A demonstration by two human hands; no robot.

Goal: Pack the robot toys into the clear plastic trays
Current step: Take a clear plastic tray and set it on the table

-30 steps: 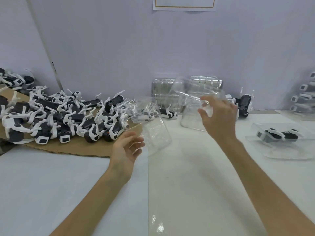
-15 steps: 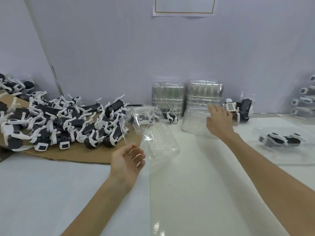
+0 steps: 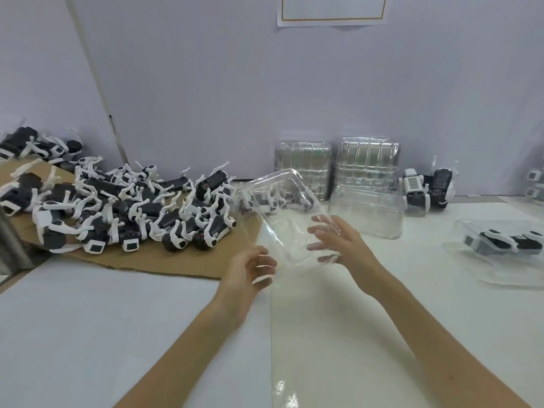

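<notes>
Pale lilac walls meet in a corner behind a white desk (image 3: 117,334), seen from the wearer's own head. A paper sheet (image 3: 332,10) on the wall is cut off by the top edge, so its print cannot be read.

Both bare forearms reach forward. The left hand (image 3: 250,272) grips the near left edge of a clear plastic tray (image 3: 288,207), its fingers curled round the rim. The tray is raised off the desk and tilted, with its far end higher. The right hand (image 3: 332,240) is at the tray's right side with fingers spread and slightly bent. They are blurred and partly seen through the plastic, so whether they actually grasp it cannot be told.

Left of the left hand, a heap of black and white robot toys (image 3: 132,210) lies tangled on a sheet of brown cardboard (image 3: 164,260). The heap runs off the left edge.

Beyond the hands, two stacks of trays (image 3: 368,163) lean against the wall, and one empty tray (image 3: 368,213) lies just in front of them. Right of the stacks, two standing toys (image 3: 426,189) are side by side.

Right of the right hand, a packed tray (image 3: 471,269) rests on the desk with a toy inside, its outline hard to trace. Further toys (image 3: 535,184) at the right edge are mostly cropped.
</notes>
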